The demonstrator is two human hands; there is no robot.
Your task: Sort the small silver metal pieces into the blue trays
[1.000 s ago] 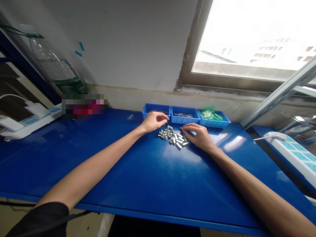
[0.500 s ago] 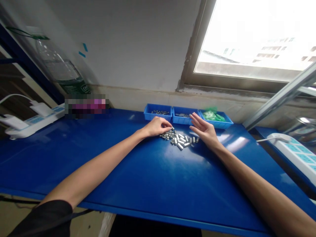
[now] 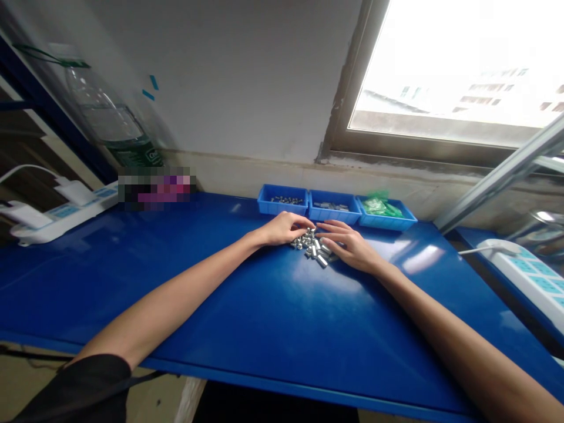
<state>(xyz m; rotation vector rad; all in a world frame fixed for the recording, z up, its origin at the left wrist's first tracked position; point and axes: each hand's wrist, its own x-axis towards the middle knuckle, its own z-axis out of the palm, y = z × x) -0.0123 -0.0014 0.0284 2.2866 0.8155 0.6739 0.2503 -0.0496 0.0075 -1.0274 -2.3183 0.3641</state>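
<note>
A small heap of silver metal parts (image 3: 314, 248) lies on the blue table (image 3: 247, 305) in front of three blue bins. My left hand (image 3: 284, 228) rests at the heap's left side, fingers curled with the tips on the parts. My right hand (image 3: 345, 241) lies over the heap's right side, fingers stretched out and flat on the pieces. Whether either hand has a piece between its fingers is not visible.
Three small blue bins stand along the wall: the left bin (image 3: 282, 200) and the middle bin (image 3: 333, 206) hold metal parts, the right bin (image 3: 386, 212) holds green pieces. White power strips lie at the far left (image 3: 53, 214) and far right (image 3: 524, 273). A plastic bottle (image 3: 112, 120) stands at the back left.
My right hand, lifted open toward the bins half a second ago, has come back down onto the heap. The left hand has stayed at the heap's left edge.
</note>
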